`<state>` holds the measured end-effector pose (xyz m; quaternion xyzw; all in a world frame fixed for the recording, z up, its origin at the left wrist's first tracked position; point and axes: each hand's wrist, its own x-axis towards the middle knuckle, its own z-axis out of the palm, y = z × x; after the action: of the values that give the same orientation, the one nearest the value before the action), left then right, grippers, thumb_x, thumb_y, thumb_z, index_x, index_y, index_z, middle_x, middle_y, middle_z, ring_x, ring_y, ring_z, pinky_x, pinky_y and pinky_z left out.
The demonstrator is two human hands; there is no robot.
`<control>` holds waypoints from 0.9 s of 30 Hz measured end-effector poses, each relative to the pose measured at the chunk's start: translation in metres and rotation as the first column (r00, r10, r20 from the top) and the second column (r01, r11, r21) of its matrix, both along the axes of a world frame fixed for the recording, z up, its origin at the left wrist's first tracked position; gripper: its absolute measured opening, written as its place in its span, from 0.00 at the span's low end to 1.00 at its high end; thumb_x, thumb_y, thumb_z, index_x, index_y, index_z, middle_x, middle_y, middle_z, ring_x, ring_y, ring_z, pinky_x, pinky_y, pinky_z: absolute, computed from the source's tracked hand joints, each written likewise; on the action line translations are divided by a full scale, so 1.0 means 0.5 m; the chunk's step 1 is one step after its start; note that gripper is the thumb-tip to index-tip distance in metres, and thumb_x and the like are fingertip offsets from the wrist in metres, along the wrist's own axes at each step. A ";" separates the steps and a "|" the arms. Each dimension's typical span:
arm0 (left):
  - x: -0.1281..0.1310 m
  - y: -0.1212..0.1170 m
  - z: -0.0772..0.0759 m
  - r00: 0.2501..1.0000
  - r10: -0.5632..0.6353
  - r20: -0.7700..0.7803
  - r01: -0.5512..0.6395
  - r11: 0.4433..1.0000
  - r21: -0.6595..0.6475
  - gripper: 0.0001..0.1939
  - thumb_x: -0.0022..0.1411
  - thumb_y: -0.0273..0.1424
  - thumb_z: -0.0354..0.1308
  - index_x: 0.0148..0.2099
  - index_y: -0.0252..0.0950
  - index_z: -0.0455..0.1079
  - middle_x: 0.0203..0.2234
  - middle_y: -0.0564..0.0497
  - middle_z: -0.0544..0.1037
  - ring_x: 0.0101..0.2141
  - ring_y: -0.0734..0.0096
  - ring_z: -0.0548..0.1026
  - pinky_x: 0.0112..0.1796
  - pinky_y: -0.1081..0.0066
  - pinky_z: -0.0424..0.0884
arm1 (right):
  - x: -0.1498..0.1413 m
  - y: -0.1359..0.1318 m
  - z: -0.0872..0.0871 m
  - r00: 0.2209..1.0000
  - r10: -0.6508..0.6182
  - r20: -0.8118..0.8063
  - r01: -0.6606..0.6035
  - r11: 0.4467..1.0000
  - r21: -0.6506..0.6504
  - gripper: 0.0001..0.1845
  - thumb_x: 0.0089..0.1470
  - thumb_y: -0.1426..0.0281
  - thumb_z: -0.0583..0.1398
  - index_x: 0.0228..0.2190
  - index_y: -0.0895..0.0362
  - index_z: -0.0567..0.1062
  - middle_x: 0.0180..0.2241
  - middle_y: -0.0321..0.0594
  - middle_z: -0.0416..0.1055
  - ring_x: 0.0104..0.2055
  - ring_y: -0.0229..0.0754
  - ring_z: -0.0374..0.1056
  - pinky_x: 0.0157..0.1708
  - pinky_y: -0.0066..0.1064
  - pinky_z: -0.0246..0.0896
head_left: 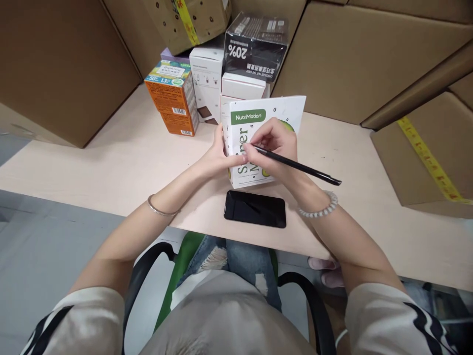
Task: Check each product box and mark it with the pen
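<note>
A white box with a green NutriMotion label lies on the pale table in front of me. My left hand grips its left edge, thumb on the top face. My right hand rests on the box and pinches a black pen, whose tip touches the box's printed face. A black phone lies flat just below the box, near the table's front edge.
Behind the box stand an orange carton, white cartons and a black carton marked 20%. Large brown cardboard boxes ring the table on the left, back and right. A chair's black armrests show below.
</note>
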<state>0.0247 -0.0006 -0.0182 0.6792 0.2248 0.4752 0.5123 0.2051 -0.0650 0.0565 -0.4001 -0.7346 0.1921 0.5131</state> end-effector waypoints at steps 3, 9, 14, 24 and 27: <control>-0.002 0.006 -0.002 1.000 0.001 0.010 -0.001 1.000 -0.001 0.52 0.50 0.54 0.77 0.66 0.44 0.52 0.64 0.38 0.71 0.66 0.39 0.72 0.64 0.40 0.73 | -0.001 0.005 -0.005 0.999 0.044 -0.003 -0.045 0.999 -0.009 0.09 0.55 0.66 0.65 0.26 0.51 0.71 0.24 0.32 0.68 0.24 0.37 0.62 0.24 0.35 0.62; -0.002 0.001 0.004 1.000 -0.014 0.024 0.014 1.000 0.009 0.48 0.52 0.54 0.76 0.64 0.45 0.53 0.61 0.40 0.74 0.64 0.41 0.74 0.64 0.42 0.73 | -0.006 0.008 -0.006 1.000 0.013 0.009 -0.014 0.995 0.102 0.11 0.58 0.68 0.64 0.24 0.51 0.71 0.23 0.32 0.69 0.25 0.37 0.63 0.28 0.36 0.64; 0.000 0.003 -0.001 0.999 0.026 0.026 -0.027 0.999 0.034 0.50 0.50 0.51 0.79 0.65 0.45 0.55 0.62 0.42 0.73 0.66 0.41 0.71 0.66 0.42 0.70 | -0.006 0.005 -0.002 0.998 0.011 0.059 -0.019 0.991 0.131 0.13 0.57 0.72 0.63 0.22 0.51 0.69 0.22 0.31 0.67 0.25 0.37 0.62 0.28 0.35 0.62; 0.003 -0.002 -0.003 0.998 0.069 -0.009 -0.069 0.997 0.036 0.50 0.52 0.51 0.77 0.66 0.44 0.51 0.63 0.39 0.72 0.64 0.42 0.74 0.65 0.42 0.71 | -0.006 0.004 -0.006 0.995 -0.050 0.090 0.037 0.990 0.137 0.13 0.59 0.68 0.62 0.24 0.50 0.69 0.24 0.33 0.69 0.27 0.38 0.65 0.30 0.37 0.65; 0.004 0.002 -0.010 0.998 0.067 -0.004 -0.067 0.997 0.046 0.50 0.51 0.51 0.78 0.65 0.45 0.52 0.62 0.41 0.72 0.64 0.42 0.73 0.66 0.41 0.70 | -0.005 0.006 -0.004 0.991 -0.012 0.130 0.001 0.996 0.088 0.11 0.58 0.68 0.63 0.25 0.51 0.70 0.24 0.33 0.71 0.27 0.38 0.66 0.30 0.36 0.65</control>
<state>0.0268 0.0006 -0.0231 0.6840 0.2379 0.4953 0.4799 0.2026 -0.0620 0.0543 -0.3912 -0.7729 0.1314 0.4819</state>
